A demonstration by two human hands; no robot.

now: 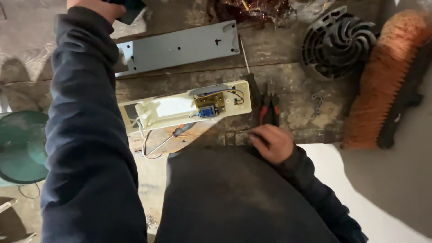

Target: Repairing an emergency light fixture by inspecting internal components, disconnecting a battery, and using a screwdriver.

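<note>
Beside cream casing [180, 108], red-handled pliers [270, 105]

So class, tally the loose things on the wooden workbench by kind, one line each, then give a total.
Hand tools: 2, screwdriver and pliers
Long housing parts: 2, cream tray with circuit board and grey cover
Fan grilles: 1, black grille
Brushes: 1, orange brush
Metal hooks: 1, hook
Total: 7

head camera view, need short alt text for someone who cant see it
An opened cream plastic casing with a small circuit board lies on a worn wooden bench; the right hand rests near red-handled pliers, the left hand holds a dark object.
</note>
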